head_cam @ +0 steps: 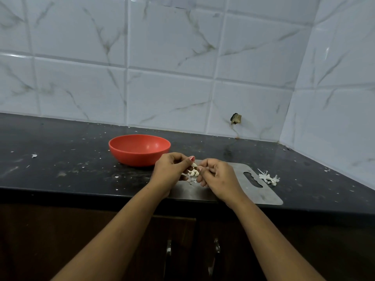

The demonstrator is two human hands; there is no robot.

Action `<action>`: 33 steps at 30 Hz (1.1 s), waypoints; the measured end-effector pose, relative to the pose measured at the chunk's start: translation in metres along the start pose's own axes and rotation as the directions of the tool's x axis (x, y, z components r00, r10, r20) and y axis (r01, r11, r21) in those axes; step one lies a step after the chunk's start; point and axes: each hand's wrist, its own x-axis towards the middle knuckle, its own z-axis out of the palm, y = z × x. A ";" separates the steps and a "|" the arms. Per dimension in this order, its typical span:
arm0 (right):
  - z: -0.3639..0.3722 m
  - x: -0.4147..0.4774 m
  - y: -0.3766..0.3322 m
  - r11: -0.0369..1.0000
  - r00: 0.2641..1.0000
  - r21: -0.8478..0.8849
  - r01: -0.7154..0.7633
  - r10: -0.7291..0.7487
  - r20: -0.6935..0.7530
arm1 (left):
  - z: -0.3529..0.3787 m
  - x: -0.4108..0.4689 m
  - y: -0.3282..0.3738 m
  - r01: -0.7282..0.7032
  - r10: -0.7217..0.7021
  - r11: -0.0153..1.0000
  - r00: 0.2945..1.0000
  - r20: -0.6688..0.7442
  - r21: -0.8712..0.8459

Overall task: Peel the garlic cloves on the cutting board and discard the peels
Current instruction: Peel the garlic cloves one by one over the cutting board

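Left hand (170,169) pinches garlic clove (194,164) over steel cutting board (243,192); right hand (220,179) pinches its other end, fingers curled. Small heap of cloves (193,174) lies on board below hands. Peel pile (268,178) sits on counter (60,159) past board handle; peeling seems part done, peels not discarded

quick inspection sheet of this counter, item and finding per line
surface: black countertop, speckled with white bits
job's things: metal cutting board at the front edge; garlic cloves heaped on it; one clove pinched above them
clutter: red bowl behind the board; peel pile right of the board; peel scrap at left
hands: left hand and right hand both pinch the clove
cables: nothing seen
surroundings: tiled wall with a hole; cabinet handles below
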 end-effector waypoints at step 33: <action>-0.004 0.000 -0.001 0.959 0.985 0.261 -0.114 0.143 -0.097 | 0.002 0.004 -0.004 0.021 -0.016 0.989 0.999 0.034 -0.146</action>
